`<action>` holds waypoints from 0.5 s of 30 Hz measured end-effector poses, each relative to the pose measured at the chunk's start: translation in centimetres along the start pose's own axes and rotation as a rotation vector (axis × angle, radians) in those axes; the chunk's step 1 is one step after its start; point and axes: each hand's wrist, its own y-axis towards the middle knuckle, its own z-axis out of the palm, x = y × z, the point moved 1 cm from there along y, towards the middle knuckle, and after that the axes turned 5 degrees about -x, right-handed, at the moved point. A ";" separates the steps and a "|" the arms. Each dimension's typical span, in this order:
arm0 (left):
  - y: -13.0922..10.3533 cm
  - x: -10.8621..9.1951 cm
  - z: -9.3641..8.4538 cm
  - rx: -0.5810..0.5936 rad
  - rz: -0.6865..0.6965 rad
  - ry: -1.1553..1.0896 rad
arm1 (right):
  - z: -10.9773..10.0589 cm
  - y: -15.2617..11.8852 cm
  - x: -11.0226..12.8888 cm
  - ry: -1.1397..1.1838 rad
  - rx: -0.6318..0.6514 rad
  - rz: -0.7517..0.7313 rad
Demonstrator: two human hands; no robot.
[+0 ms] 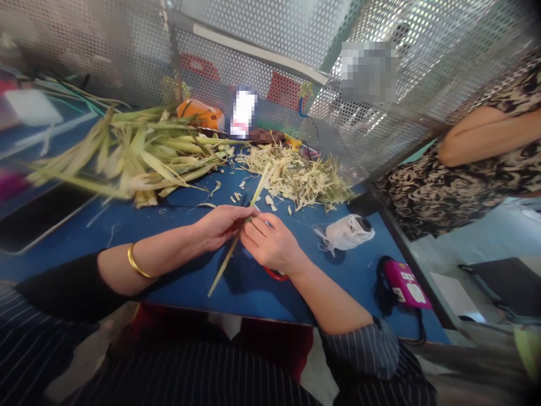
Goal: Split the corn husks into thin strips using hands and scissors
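Note:
My left hand is closed, pinching a long, narrow, pale green leaf strip with its fingertips. The strip runs on a slant through both hands, its upper end pointing at the pile of cuttings. My right hand is curled closed against the left fingertips. Beneath its palm shows the red handle of what look like scissors; a small pale glint by the fingertips may be their blade. The fingers hide most of the tool and the middle of the strip.
Long pale leaves lie in a heap at the back left, beside shredded cuttings. To the right are a white thread spool and a magenta box with a black cord. A lit phone leans near the perforated metal screen. A person's arm is at right.

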 end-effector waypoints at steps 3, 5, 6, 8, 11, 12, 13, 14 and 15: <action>-0.1 -0.2 0.2 0.008 -0.010 -0.019 | -0.2 -0.2 -0.5 0.107 -0.047 0.095; -0.3 -0.2 0.3 0.023 0.018 0.036 | -0.3 -0.6 -1.4 0.233 -0.206 0.430; -0.4 -0.2 0.4 0.034 0.043 0.082 | -0.2 -1.0 -1.9 0.323 -0.284 0.654; -0.6 0.0 0.6 0.059 0.090 0.177 | 0.2 -1.6 -2.8 0.604 -0.354 1.086; -0.7 0.6 0.7 0.110 0.102 0.271 | 1.1 -2.0 -3.3 1.145 -0.295 1.419; -0.6 0.8 0.8 0.131 0.095 0.292 | 1.3 -2.0 -3.3 1.249 -0.291 1.452; -0.6 1.0 0.8 0.151 0.090 0.314 | 1.4 -2.0 -3.2 1.286 -0.301 1.470; -0.5 1.1 0.8 0.168 0.090 0.338 | 1.4 -1.9 -3.1 1.272 -0.322 1.476; -0.5 1.2 0.8 0.175 0.097 0.365 | 1.3 -1.9 -3.0 1.230 -0.338 1.473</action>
